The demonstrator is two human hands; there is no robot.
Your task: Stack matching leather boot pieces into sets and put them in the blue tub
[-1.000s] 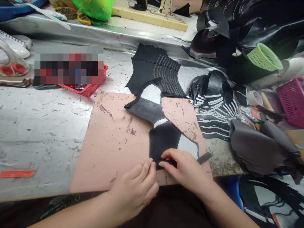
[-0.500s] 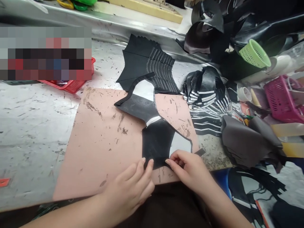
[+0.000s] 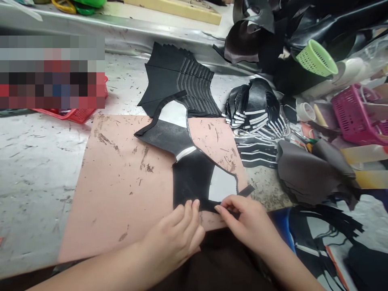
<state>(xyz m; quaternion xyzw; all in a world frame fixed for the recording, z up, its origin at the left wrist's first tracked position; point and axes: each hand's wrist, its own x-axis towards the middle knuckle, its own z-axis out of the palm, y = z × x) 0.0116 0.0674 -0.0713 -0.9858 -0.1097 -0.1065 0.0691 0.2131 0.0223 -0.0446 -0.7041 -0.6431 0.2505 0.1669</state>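
At the far left of the counter (image 3: 33, 169), a red basket (image 3: 83, 116); a pixelated patch masks most of its contents. Next, a pink board (image 3: 115, 194), marked with dark smears, bears the black-and-white piece (image 3: 192, 178), which lies slantwise on its right half, upper end across the near edge of a stack of fanned black pieces (image 3: 165, 76). My left hand (image 3: 178, 230) covers part of the piece's lower edge with bunched fingertips; its thumb is hidden, and I cannot tell whether this grip is open or closed. My right hand (image 3: 245, 214) screens the lower right corner: its grip is closed, thumb and forefinger pinching the lower edge, a dark strip end (image 3: 247, 190) projecting beyond. Just past the board's right side, a heap of white-edged black pieces (image 3: 260, 101). Below the counter's edge, a blue container (image 3: 283, 226) holding black and white pieces (image 3: 330, 218); above it, brown sheets (image 3: 303, 169). Farther right, a white roll (image 3: 305, 112); a tilted pale green basket (image 3: 318, 60), its inside hidden; and a magenta basket (image 3: 348, 117), contents too unclear to name.
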